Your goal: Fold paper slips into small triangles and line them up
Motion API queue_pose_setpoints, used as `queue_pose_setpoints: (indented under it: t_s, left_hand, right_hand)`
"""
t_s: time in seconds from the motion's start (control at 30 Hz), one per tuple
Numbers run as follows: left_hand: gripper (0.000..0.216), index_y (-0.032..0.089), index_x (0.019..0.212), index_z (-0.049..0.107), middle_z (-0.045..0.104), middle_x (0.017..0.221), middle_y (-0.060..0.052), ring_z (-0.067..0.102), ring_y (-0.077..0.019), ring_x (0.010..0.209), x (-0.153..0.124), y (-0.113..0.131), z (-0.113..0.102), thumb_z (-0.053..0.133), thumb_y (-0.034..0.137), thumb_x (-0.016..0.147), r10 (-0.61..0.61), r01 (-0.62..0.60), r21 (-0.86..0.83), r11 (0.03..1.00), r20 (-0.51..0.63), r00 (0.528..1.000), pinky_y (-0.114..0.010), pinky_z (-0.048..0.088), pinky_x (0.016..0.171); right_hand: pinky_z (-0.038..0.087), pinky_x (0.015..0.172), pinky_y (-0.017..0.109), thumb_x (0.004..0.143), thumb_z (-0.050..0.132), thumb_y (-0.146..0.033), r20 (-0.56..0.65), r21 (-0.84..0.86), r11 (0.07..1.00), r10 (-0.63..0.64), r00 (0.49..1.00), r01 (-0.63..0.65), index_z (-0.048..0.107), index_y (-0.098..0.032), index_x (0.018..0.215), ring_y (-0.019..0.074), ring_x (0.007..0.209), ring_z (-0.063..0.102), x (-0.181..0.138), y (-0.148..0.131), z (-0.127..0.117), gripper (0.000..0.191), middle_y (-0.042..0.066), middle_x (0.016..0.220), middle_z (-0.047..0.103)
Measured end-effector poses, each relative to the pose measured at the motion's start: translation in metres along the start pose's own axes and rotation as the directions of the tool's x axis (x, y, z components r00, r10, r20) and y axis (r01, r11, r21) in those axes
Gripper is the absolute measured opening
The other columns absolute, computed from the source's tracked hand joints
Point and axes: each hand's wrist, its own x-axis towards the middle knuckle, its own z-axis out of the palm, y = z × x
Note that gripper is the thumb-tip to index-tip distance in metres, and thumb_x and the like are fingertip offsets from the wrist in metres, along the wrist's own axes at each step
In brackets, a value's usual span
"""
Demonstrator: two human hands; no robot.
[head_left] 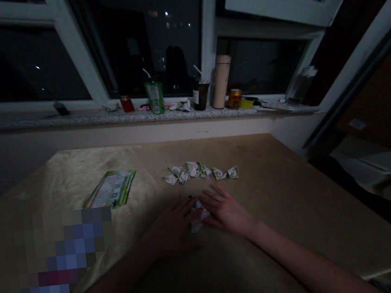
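Both my hands rest on a tan table [291,192] and press on a small piece of folded printed paper [198,217] between them. My left hand [172,228] lies flat with its fingers stretched onto the paper's left side. My right hand [225,211] lies flat too, fingers spread, touching the paper's right side. Just beyond my fingers, a row of several small folded paper pieces [200,170] lies on the table.
A stack of green printed sheets [111,189] lies to the left. A blurred patch covers the near left corner. On the windowsill [74,118] behind stand a green drink carton [155,96], cans, a dark cup and a tall tan flask [221,81]. The room is dim.
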Motion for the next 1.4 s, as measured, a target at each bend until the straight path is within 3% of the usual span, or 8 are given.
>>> queue_pose_setpoints:
  t_s: [0.13,0.3,0.43,0.63,0.77,0.97,1.1,1.4]
  left_hand:
    - [0.086,0.019,0.149,0.017,0.026,0.152,-0.011,0.023,-0.0272,0.139,-0.002,-0.007,0.001,0.045,0.068,0.084,0.007,-0.007,-0.003,1.0,0.0,1.0,-0.045,0.009,0.113]
    - [0.083,0.02,0.148,0.022,0.028,0.151,-0.01,0.023,-0.0284,0.138,-0.002,-0.004,0.004,0.043,0.069,0.084,-0.012,0.013,0.006,1.0,-0.032,0.999,-0.046,0.008,0.113]
    - [0.083,0.019,0.148,0.022,0.027,0.152,-0.01,0.022,-0.0274,0.139,-0.003,-0.002,0.005,0.043,0.068,0.085,-0.011,0.012,0.01,1.0,-0.049,0.999,-0.044,0.008,0.114]
    - [0.083,0.015,0.148,0.023,0.027,0.151,-0.012,0.021,-0.0291,0.139,-0.002,-0.001,0.006,0.043,0.067,0.086,-0.003,0.003,0.022,1.0,-0.038,0.999,-0.043,0.014,0.112]
    - [0.078,0.016,0.146,0.029,0.025,0.152,-0.014,0.02,-0.0316,0.139,-0.003,-0.004,0.008,0.043,0.065,0.087,0.04,-0.039,0.046,0.998,-0.024,0.999,-0.044,0.018,0.112]
    - [0.079,0.021,0.142,0.037,0.03,0.15,-0.012,0.024,-0.0318,0.138,-0.003,-0.008,0.006,0.046,0.071,0.082,0.064,-0.06,0.055,0.997,-0.069,0.996,-0.048,0.01,0.113]
    - [0.083,0.02,0.14,0.039,0.032,0.149,-0.014,0.026,-0.0316,0.137,-0.002,-0.004,0.001,0.044,0.076,0.078,0.049,-0.046,0.052,0.998,-0.047,0.998,-0.051,0.007,0.113]
    - [0.084,0.023,0.144,0.033,0.029,0.151,-0.012,0.024,-0.0317,0.138,-0.002,-0.008,0.005,0.048,0.074,0.078,0.053,-0.052,0.019,0.998,-0.056,0.997,-0.052,0.001,0.112]
  right_hand:
    - [0.014,0.116,0.05,0.095,0.042,-0.043,-0.017,0.057,0.997,0.061,0.998,-0.06,0.049,-0.017,0.134,0.0236,0.132,0.038,-0.004,-0.002,0.001,0.047,0.007,0.135,0.054]
    - [0.019,0.114,0.05,0.096,0.041,-0.042,0.004,0.123,0.981,0.151,0.988,-0.151,0.044,-0.022,0.137,0.0229,0.133,0.037,-0.008,-0.003,0.005,0.046,0.006,0.141,0.046]
    - [0.017,0.113,0.053,0.095,0.042,-0.045,0.06,0.126,0.981,0.14,0.988,-0.147,0.036,-0.024,0.142,0.0242,0.137,0.03,-0.005,-0.001,0.003,0.052,0.006,0.148,0.036]
    - [0.008,0.115,0.053,0.093,0.038,-0.054,0.05,0.053,0.994,0.092,0.995,-0.095,0.04,-0.02,0.14,0.0258,0.137,0.029,0.0,-0.002,-0.004,0.058,0.007,0.144,0.043]
    - [0.01,0.115,0.051,0.095,0.038,-0.05,0.026,0.028,0.997,0.072,0.997,-0.072,0.042,-0.018,0.139,0.0245,0.135,0.033,0.003,-0.003,-0.001,0.054,0.008,0.141,0.046]
    - [0.011,0.115,0.051,0.093,0.041,-0.051,-0.004,0.025,0.999,0.047,0.999,-0.047,0.047,-0.017,0.135,0.0242,0.134,0.035,0.005,-0.002,0.001,0.054,0.009,0.134,0.054]
    - [0.01,0.115,0.053,0.094,0.041,-0.051,-0.02,0.039,0.996,0.079,0.997,-0.079,0.043,-0.018,0.138,0.0254,0.135,0.032,0.002,-0.005,0.002,0.055,0.007,0.138,0.051]
    - [0.014,0.114,0.051,0.093,0.046,-0.046,-0.065,0.088,0.99,0.113,0.992,-0.107,0.056,-0.02,0.126,0.024,0.131,0.039,-0.001,-0.006,0.003,0.043,0.006,0.131,0.057]
